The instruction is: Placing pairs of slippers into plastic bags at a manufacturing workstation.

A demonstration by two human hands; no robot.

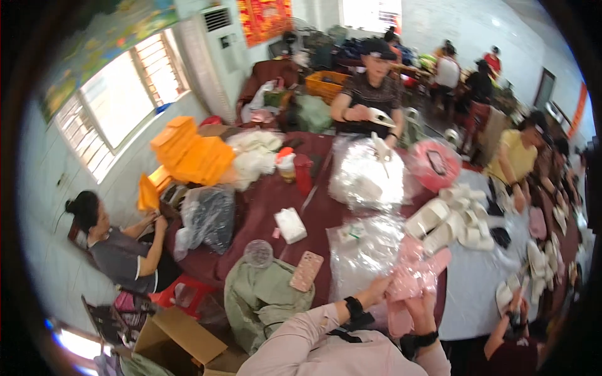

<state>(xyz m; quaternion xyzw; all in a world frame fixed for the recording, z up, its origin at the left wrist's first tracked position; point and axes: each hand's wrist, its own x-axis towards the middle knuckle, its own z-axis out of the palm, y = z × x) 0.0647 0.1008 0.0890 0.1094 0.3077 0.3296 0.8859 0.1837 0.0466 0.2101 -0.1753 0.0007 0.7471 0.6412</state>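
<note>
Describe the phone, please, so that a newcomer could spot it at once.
Start from the dark red tabletop and find the grey-green bundle at its near edge. The phone lies at the bundle's upper right, its pink patterned back setting it apart from the white packet beyond.

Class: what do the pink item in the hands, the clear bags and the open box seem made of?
Pink item: perhaps plastic or plastic-wrapped, given glossy highlights.
Clear bags: probably thin plastic film, shiny, crinkled and see-through.
Open box: likely cardboard, matte brown with stiff flaps.
</note>
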